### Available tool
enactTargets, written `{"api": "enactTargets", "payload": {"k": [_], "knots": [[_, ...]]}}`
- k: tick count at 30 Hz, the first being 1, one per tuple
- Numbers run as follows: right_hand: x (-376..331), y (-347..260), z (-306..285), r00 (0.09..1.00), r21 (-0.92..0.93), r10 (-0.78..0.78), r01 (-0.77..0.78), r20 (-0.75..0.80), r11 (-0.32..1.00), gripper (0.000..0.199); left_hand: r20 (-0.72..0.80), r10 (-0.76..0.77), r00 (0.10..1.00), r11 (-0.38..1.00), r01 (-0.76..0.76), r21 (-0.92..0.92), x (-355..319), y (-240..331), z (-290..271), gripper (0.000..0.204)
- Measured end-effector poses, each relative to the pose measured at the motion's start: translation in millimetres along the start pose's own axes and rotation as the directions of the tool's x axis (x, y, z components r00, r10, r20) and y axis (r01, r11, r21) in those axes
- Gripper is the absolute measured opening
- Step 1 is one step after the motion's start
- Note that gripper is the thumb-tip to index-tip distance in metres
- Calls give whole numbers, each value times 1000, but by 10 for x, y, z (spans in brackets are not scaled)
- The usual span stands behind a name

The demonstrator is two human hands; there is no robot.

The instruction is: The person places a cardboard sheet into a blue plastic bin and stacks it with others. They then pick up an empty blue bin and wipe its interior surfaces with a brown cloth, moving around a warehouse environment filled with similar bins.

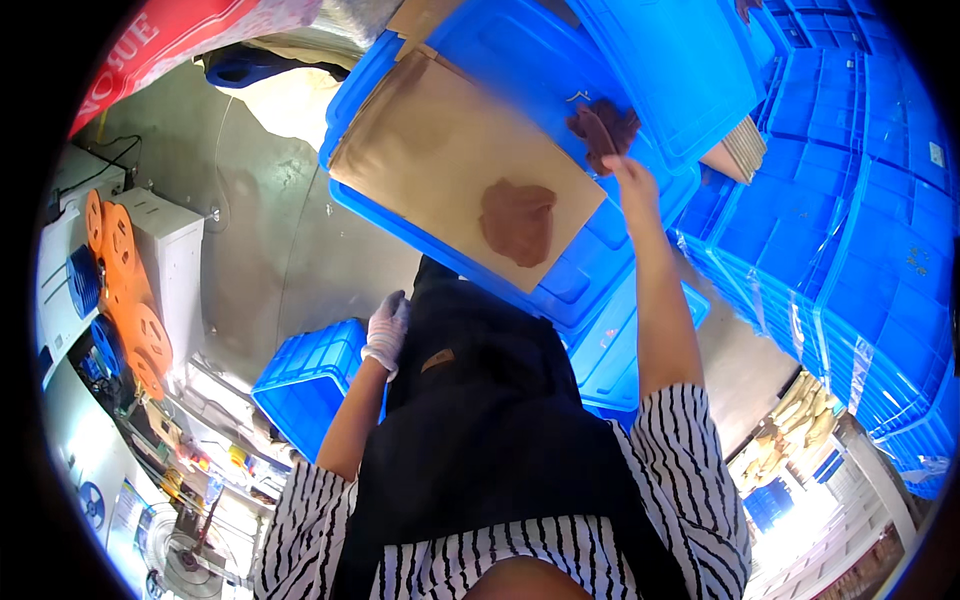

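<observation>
One brown lump (517,220) lies on the cardboard sheet (440,150); right hand (625,170) fingers grasp another lump (603,125), upper centre. Gloved left hand (387,330) hangs loose, empty.

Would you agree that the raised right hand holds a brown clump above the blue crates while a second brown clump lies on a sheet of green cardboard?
Not quite: in the head view the cardboard sheet is plain brown, not green. The rest stands: the right hand holds a brown clump above the blue crates, and a second brown clump lies on the sheet.
</observation>
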State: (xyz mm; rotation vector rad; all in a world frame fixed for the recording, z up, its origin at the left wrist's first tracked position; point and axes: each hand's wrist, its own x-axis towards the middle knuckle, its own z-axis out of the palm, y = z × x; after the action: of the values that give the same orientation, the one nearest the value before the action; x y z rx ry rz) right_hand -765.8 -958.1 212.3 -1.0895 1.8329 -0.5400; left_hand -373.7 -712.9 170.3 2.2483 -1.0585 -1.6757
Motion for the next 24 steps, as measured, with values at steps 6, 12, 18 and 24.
{"api": "enactTargets", "payload": {"k": [6,12,18,24], "knots": [[-1411,367,-874,987,994,-159,-17,-1,-109,40,143,715,685,552,-678,487,331,1426,278,42],[-2567,393,-893,994,976,-10,105,-109,-189,52,330,566,755,246,-537,807,622,2251,703,40],[-3222,1043,-777,904,902,384,315,-190,-294,36,501,428,752,704,-625,337,859,2098,892,31],[-3514,1462,-583,849,875,473,396,-234,-279,28,334,489,806,822,-298,-485,576,2501,905,40]]}}
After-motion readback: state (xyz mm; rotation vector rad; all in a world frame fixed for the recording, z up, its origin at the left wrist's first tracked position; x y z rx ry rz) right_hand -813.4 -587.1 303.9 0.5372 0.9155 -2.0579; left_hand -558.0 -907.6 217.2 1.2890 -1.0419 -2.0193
